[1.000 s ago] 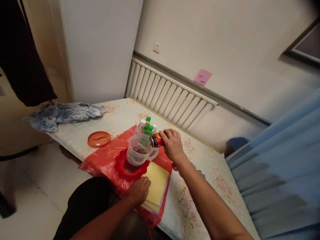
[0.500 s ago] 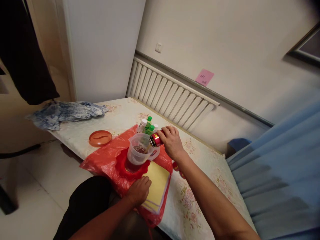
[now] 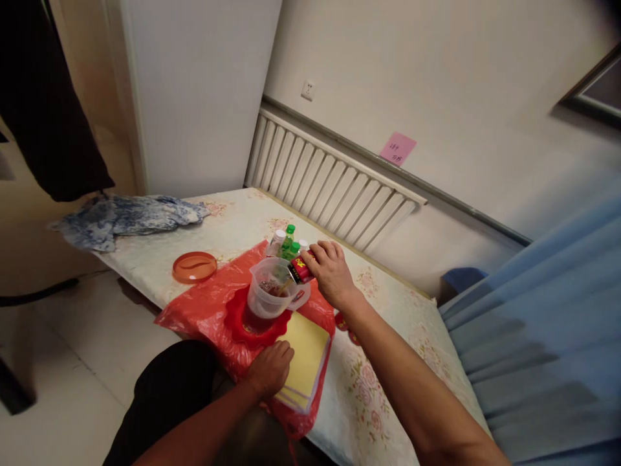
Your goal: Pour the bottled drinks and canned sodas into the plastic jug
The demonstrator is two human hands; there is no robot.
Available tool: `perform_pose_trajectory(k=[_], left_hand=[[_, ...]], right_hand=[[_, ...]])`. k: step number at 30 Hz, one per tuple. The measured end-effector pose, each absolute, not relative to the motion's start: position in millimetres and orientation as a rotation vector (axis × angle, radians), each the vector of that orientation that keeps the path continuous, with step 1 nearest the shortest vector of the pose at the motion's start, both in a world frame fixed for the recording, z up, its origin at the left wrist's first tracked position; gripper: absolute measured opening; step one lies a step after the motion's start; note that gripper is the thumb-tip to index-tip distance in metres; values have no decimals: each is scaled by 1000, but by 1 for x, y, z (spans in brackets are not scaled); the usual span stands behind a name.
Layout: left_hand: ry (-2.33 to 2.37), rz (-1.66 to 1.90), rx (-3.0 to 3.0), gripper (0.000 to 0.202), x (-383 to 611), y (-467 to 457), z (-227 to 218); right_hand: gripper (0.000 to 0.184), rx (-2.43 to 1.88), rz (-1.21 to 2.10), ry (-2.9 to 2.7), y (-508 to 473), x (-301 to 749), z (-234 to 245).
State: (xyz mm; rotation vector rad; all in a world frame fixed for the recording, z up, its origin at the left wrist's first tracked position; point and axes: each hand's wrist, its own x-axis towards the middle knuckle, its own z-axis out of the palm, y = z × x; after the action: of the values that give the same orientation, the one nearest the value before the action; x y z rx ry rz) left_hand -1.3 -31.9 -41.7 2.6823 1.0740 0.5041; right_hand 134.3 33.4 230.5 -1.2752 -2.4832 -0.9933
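Red can [image 3: 300,269], in right hand [image 3: 332,276], tipped over clear jug [image 3: 268,299], apparently pouring.

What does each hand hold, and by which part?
The right hand has its grip around the body of a red cylindrical drink can, tipped over a clear plastic jug. The left hand holds nothing; it rests on a yellow pad.

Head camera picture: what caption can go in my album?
Right hand tips a red can over a clear cup; left hand rests by a yellow pad.
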Motion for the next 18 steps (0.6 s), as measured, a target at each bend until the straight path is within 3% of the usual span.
perform_pose_trajectory(k=[18], left_hand=[[1061,509,2675,20,-4,-34,-36]], right_hand=[[33,-1280,-1020,-2494,34,130,229]])
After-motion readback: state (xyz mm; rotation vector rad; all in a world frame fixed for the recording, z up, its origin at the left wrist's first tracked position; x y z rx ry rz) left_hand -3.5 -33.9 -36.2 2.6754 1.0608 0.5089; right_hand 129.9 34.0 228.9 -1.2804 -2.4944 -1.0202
